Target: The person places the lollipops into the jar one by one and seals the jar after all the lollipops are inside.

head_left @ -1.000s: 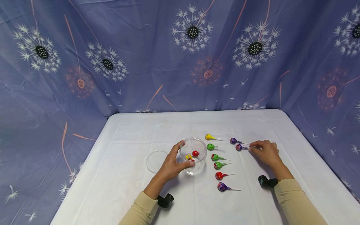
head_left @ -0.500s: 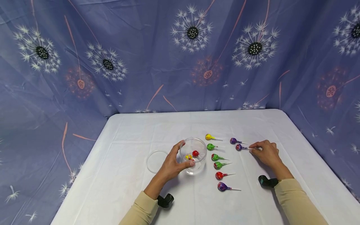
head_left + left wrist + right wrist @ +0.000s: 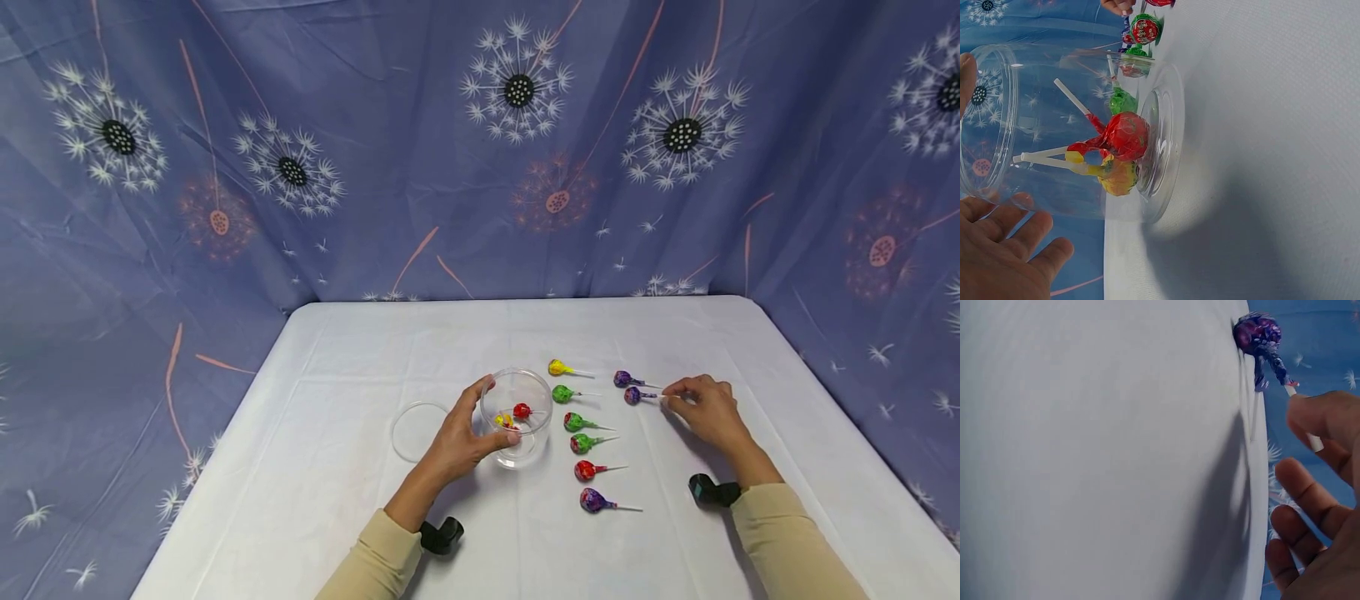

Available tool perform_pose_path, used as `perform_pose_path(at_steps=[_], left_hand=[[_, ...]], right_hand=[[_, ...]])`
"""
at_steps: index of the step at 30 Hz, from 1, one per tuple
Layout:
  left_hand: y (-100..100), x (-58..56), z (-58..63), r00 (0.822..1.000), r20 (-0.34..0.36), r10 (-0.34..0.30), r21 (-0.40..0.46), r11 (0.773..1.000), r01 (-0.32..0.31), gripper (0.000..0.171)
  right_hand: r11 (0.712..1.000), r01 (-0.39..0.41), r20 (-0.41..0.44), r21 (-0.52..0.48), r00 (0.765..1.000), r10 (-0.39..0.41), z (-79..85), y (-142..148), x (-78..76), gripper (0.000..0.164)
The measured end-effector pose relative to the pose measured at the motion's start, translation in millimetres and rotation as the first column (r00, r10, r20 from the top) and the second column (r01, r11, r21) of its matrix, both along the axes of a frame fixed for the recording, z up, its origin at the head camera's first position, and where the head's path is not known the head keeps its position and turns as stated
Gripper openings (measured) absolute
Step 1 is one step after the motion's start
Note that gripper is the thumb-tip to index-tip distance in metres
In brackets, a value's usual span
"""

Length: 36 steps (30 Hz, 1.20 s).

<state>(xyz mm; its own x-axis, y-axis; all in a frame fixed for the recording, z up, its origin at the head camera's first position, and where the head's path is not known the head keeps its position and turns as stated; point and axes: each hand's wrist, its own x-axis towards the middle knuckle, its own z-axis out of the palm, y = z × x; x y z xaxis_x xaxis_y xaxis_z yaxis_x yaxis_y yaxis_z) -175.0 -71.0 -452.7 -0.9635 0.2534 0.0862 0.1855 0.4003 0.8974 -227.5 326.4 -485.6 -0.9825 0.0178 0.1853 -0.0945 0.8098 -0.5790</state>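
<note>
My left hand (image 3: 459, 437) grips a clear plastic jar (image 3: 534, 437), thumb on the near side and fingers round the left. The jar stands upright on the table without a cover. Inside it are red lollipops (image 3: 1127, 135) and a yellow lollipop (image 3: 1117, 177), sticks up. At the right, my right hand (image 3: 707, 410) pinches the white stick of a purple lollipop (image 3: 633, 396) between thumb and index finger. In the right wrist view, its other fingers are loosely bent. A second purple lollipop (image 3: 623, 379) lies just behind it on the cloth.
Between the hands lie a yellow lollipop (image 3: 557, 367), several green lollipops (image 3: 575, 422), a red lollipop (image 3: 585, 471) and a purple lollipop (image 3: 592, 500) in a column. A clear round lid (image 3: 395, 435) lies left of the jar. A blue patterned curtain (image 3: 405, 167) hangs behind the white table (image 3: 300, 467).
The pinched purple lollipop has shifted slightly left and away from its purple neighbour, with my right hand. My left hand and the jar have hardly moved.
</note>
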Motion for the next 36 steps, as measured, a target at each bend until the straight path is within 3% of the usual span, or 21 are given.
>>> perform_pose_path(at_steps=[5,19,29,36], left_hand=[[0,0.2,-0.1,1.000,0.004,-0.002,-0.005,1.000,0.002,0.092],[0,2.3,2.4,1.000,0.011,-0.002,-0.008,1.000,0.002,0.091],[-1,1.9,2.0,1.000,0.004,-0.005,0.005,1.000,0.005,0.092],[-1,1.3,1.7,1.000,-0.002,-0.004,-0.004,1.000,0.004,0.092]], right_hand=[[0.998,-0.028,-0.081,-0.057,0.996,0.023,5.5,-8,-1.0,0.014],[0.991,-0.040,-0.172,-0.128,0.985,0.018,26.3,-37,-1.6,0.017],[0.973,-0.113,-0.231,-0.199,0.971,0.066,65.1,-73,2.0,0.016],[0.956,-0.155,-0.212,-0.249,0.972,0.102,87.7,-103,8.4,0.014]])
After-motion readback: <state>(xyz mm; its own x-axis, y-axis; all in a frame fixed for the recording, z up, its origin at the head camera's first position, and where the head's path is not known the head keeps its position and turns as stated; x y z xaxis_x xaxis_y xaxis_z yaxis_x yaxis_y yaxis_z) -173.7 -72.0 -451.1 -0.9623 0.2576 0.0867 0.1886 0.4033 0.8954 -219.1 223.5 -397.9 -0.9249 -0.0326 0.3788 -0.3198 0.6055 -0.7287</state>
